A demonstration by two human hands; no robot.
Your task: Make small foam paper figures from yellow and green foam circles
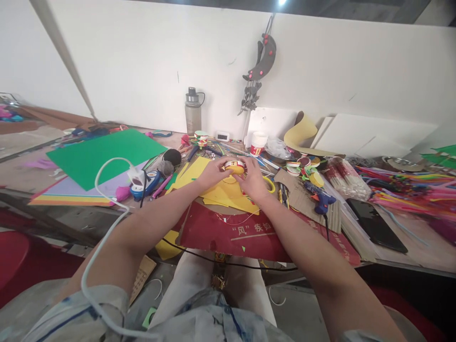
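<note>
Both my hands meet over the yellow paper sheets [228,192] on the table. My left hand [213,174] and my right hand [253,179] pinch a small round yellow craft piece [234,166] with a white and red top between their fingertips. The piece hovers just above the yellow sheets. A red printed sheet [245,232] lies under my forearms at the table's front edge.
A blue glue gun [320,199] lies right of my hands, another glue gun [144,183] with a white cable on the left. Green paper [103,154], a grey bottle [193,111], a paper cup [257,143], pipe cleaners [402,185] and a black phone [375,223] crowd the table.
</note>
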